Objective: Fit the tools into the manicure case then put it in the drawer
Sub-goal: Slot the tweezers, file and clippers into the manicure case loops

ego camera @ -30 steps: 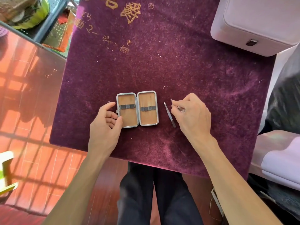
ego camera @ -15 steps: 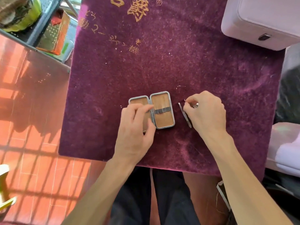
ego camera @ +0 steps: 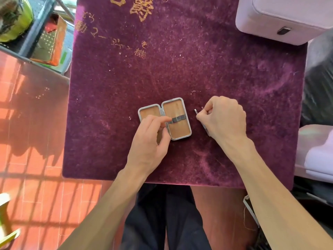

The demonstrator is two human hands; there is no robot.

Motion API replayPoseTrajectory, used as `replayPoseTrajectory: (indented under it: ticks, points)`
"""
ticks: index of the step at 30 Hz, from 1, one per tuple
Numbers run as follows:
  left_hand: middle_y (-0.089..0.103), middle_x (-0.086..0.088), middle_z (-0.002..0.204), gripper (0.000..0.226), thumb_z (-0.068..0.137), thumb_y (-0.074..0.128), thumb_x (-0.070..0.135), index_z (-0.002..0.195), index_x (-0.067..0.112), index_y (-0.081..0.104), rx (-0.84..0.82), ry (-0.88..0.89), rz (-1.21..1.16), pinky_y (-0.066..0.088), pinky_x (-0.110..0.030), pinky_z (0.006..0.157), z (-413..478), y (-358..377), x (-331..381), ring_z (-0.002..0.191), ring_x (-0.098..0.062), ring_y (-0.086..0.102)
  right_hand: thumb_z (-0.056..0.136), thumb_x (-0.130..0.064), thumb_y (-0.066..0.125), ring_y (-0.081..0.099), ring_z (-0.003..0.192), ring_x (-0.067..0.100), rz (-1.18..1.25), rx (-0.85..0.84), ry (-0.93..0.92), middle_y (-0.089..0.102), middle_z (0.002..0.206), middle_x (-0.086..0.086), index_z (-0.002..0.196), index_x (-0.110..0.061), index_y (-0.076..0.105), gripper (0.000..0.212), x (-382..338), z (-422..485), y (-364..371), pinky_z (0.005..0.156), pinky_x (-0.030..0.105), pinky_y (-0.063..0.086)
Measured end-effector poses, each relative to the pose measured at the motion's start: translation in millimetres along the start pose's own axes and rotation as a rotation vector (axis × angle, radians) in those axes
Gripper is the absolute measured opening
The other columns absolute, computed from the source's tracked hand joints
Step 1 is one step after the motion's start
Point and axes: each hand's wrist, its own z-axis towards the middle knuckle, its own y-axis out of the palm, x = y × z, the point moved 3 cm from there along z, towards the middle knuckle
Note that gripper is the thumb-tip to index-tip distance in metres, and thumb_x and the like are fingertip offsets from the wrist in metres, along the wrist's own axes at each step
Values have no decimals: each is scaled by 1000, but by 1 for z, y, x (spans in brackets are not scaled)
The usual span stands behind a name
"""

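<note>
The manicure case [ego camera: 180,130] lies open on the purple velvet cloth [ego camera: 180,69], two tan halves in a silver rim, with a dark elastic strap [ego camera: 180,119] across the right half. My left hand [ego camera: 149,143] covers most of the left half; its forefinger rests on the strap's left end and the thumb presses the case's near edge. My right hand [ego camera: 225,120] is just right of the case, fingers closed on a thin metal tool whose tip [ego camera: 202,107] pokes out. Silver tweezers [ego camera: 195,111] lie on the cloth, mostly hidden under that hand.
A pale pink box [ego camera: 270,18] with a dark clasp stands at the cloth's far right corner. A pink cushion [ego camera: 317,156] sits off the right edge. Left of the table are red floor tiles and a dark shelf [ego camera: 36,33] holding several items.
My left hand moved from the case's left side onto it, and its forefinger now reaches the right half's strap. My right hand stays closed on the thin tool beside the tweezers.
</note>
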Motion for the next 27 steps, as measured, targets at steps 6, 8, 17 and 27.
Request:
replayPoseTrajectory:
  ticks: [6, 8, 17, 27]
  points:
    - [65, 7, 90, 22, 95, 67, 13, 117, 18, 71, 19, -128, -138, 49, -13, 70, 3, -7, 9, 75, -9, 59, 84, -35, 73, 70, 75, 30, 247, 158, 66, 74, 76, -7, 83, -23, 76, 12, 4, -23, -15, 69, 36, 49]
    - [67, 12, 90, 21, 97, 67, 19, 116, 22, 73, -40, -206, -239, 48, -11, 71, 5, -3, 11, 75, -3, 59, 83, -36, 70, 71, 70, 25, 354, 189, 92, 74, 74, -10, 82, -25, 75, 12, 8, -32, -22, 72, 40, 57]
    - [78, 8, 92, 19, 99, 65, 28, 112, 20, 76, -179, -420, -613, 55, -19, 67, 6, 23, 24, 83, -4, 71, 91, -32, 75, 50, 49, 7, 885, -127, 30, 73, 68, -20, 85, -35, 78, 8, 8, -69, -10, 50, 15, 44]
    - [78, 1, 86, 14, 95, 67, 26, 99, 22, 80, -178, -493, -746, 57, -22, 64, -2, 24, 11, 77, -6, 68, 96, -29, 79, 78, 88, 11, 1152, -168, 258, 83, 92, -11, 97, -32, 82, 5, 1, -93, 14, 79, 21, 61]
